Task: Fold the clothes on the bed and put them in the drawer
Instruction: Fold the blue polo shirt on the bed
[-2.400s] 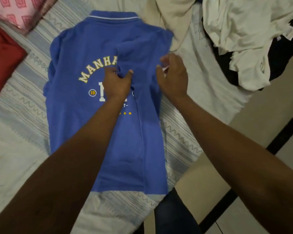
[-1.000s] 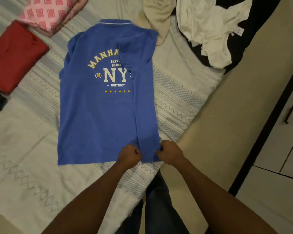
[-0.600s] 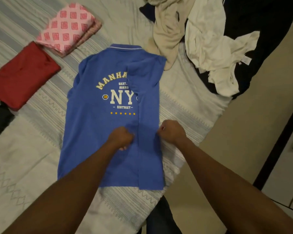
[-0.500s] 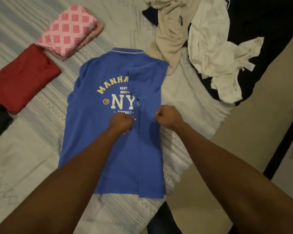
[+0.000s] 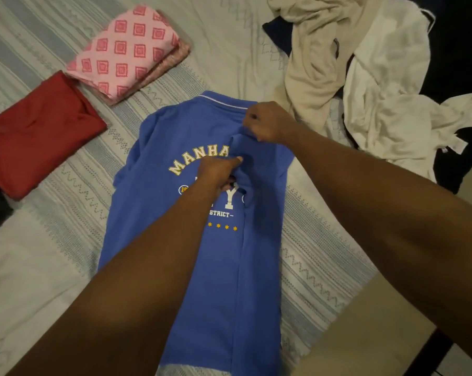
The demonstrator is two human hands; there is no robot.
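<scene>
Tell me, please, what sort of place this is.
Probably a bedroom: a patterned bedspread, a blue shirt spread flat on it, and a heap of unfolded laundry.

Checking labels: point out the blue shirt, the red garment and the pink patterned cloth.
blue shirt (image 5: 259, 253), head view, folded-over right panel.
red garment (image 5: 39, 131), head view, middle of top face.
pink patterned cloth (image 5: 123, 50), head view, middle of top face.

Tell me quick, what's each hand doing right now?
Left hand: closed, pinching the blue shirt at its folded sleeve.
Right hand: closed, gripping the same shirt near the collar.
</scene>
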